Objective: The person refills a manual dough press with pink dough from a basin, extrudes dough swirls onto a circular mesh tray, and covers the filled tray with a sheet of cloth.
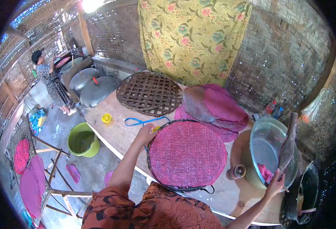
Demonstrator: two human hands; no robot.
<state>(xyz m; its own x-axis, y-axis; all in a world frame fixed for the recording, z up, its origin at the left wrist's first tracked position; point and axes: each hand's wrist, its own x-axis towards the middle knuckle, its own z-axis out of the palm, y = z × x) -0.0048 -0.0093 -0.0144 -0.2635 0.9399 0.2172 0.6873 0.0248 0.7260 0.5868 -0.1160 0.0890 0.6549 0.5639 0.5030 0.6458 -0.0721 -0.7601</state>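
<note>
In front of me a round tray lined with coarse pink-magenta cloth (187, 154) lies on the table, a dark woven rim around it. My left hand (147, 134) is at the tray's upper left rim, its fingers closed on a small yellow object (155, 129) mostly hidden by them. My right hand (276, 182) grips the lower end of a wooden paddle (287, 150), which slants up across the right side of a large basin (256, 131). Some pink mash (265, 173) sits in the basin. Between tray and basin is a small ridged cup-like thing (236, 172).
Dark openwork woven trays (148, 91) and pink sheets (221, 103) lie at the table's back. A yellow dish (106, 118) and blue strap (134, 121) are left. A green bucket (84, 139) stands on the floor. Another person (50, 78) stands near large lidded pots (99, 91).
</note>
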